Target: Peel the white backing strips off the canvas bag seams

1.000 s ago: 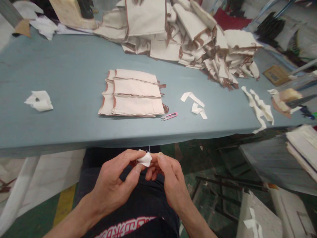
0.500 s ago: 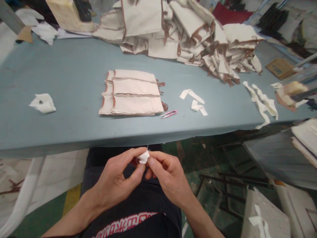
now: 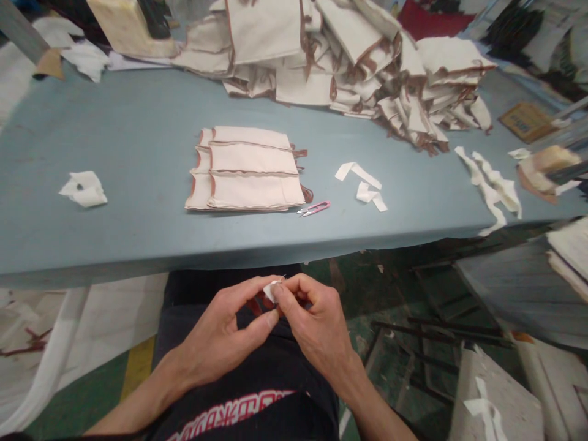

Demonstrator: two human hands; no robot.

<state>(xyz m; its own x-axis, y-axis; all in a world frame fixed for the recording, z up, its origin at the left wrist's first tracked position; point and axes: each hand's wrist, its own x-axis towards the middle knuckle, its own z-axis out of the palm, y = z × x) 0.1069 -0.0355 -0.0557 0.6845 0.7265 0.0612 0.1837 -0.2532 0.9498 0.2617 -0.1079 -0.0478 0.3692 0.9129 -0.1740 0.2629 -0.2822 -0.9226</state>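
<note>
A small white scrap [image 3: 271,290] is pinched between my two hands above my lap, just off the table's front edge. My left hand [image 3: 234,324] grips its left side with thumb and fingers. Over its right side close the thumb and fingertips of my right hand [image 3: 316,324], which hide part of it. A thin thread or tip sticks up by the right fingertips. On the blue table [image 3: 138,233], folded cream pieces with brown edging [image 3: 252,160] lie in overlapping rows. Pink-handled snips [image 3: 315,209] rest beside their lower right corner.
A large heap of cream pieces with brown trim [image 3: 331,67] covers the table's back. White strips [image 3: 367,190] lie right of the snips, longer strips [image 3: 491,187] farther right, and a white scrap [image 3: 85,188] at left. A cardboard piece [image 3: 526,121] sits at the right.
My right thumb and fingers have moved further over the white scrap, so less of it shows. Both hands have shifted slightly to the right in view.
</note>
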